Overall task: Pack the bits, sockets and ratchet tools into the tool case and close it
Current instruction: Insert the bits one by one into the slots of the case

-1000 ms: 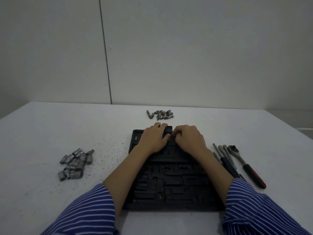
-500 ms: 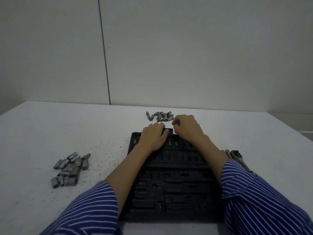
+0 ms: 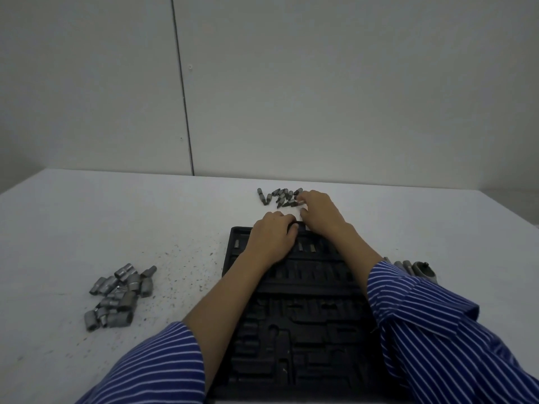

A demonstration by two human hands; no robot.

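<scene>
A black tool case [image 3: 306,325] lies open and flat on the white tabletop [image 3: 87,217], its moulded slots mostly dark and hard to read; a few small metal bits sit in the far row, one near the far left corner and others just right of the left hand [image 3: 272,240]. That hand rests palm down on the far edge of the case, fingers curled over the rim, and whether it holds anything cannot be told. The right hand [image 3: 319,212] reaches past the case's far edge to the loose bits [image 3: 280,196] heaped on the tabletop, its fingers [image 3: 303,196] touching the right side of the heap; they look partly bent, but the hand hides its own underside, so a grip on a bit cannot be confirmed. A pile of sockets [image 3: 118,295] lies well apart on the left, with dark specks scattered on the tabletop between it and the case. On the right, the striped blue sleeve [image 3: 437,330] covers nearly all of the ratchet tools [image 3: 414,269]; only a ratchet head and a few shaft ends show beyond it. The near end of the case is cut off by the frame and both forearms.
</scene>
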